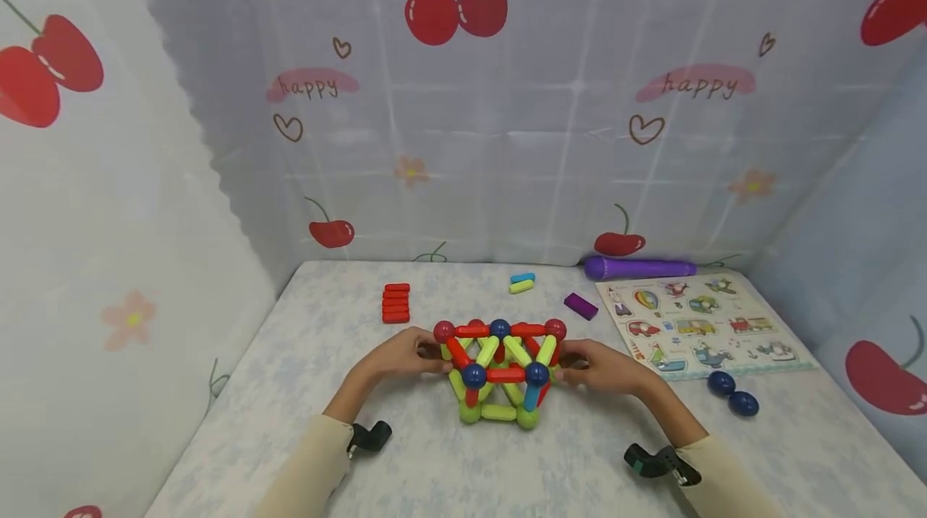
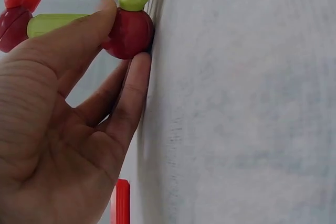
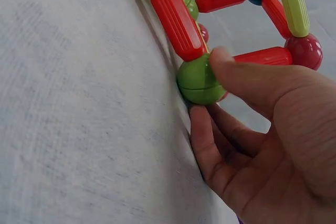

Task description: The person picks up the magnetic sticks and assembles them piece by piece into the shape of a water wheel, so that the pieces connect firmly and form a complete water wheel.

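Note:
A ball-and-rod toy frame (image 1: 507,375) stands on the table in the head view, built of red, lime and blue rods with red, dark blue and green balls. At its left side, my left hand (image 1: 409,351) pinches a low red ball (image 2: 128,34) between thumb and fingers, seen in the left wrist view. On the opposite side, my right hand (image 1: 604,365) pinches a green ball (image 3: 199,80) at the frame's base, with a red rod (image 3: 176,22) joined to it in the right wrist view. Part of the far side is hidden behind nearer rods.
Several red rods (image 1: 396,303) lie behind the left hand. Farther back are a blue rod (image 1: 523,278), a lime rod (image 1: 521,287) and a purple block (image 1: 581,306). Rightward are a purple stick (image 1: 640,268), a picture board (image 1: 702,326) and two dark blue balls (image 1: 743,404).

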Demonstrator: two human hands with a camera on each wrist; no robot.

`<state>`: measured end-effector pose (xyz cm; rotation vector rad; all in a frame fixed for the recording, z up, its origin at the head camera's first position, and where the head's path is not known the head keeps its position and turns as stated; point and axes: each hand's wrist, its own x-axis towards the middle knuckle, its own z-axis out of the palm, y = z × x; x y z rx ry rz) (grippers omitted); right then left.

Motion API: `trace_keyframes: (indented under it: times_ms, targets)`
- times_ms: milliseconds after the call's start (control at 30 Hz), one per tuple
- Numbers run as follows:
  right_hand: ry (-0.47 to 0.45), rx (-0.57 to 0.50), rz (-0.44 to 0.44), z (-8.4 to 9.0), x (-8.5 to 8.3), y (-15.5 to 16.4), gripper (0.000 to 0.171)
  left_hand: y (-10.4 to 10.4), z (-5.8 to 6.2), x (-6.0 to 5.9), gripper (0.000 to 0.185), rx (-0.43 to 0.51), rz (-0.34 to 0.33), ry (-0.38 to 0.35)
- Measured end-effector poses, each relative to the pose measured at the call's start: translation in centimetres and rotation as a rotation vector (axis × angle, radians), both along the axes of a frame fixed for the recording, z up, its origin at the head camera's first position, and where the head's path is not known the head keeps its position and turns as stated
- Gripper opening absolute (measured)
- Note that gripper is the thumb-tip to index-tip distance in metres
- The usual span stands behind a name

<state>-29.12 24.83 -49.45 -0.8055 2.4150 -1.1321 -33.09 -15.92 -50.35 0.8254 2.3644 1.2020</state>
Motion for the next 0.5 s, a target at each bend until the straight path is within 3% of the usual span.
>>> trace_keyframes:
  times_ms: [267, 500]
  targets:
    - [-0.007, 0.005, -0.087, -0.79, 0.58, -0.63, 0.025, -0.04, -0.04, 0.64, 0.025, -0.025, 0.037, -0.004]
    - [-0.005, -0.002, -0.094, -0.56, 0.29, -0.56, 0.024, 0.25, -0.32, 0.23, 0.022, -0.013, 0.039, 0.004]
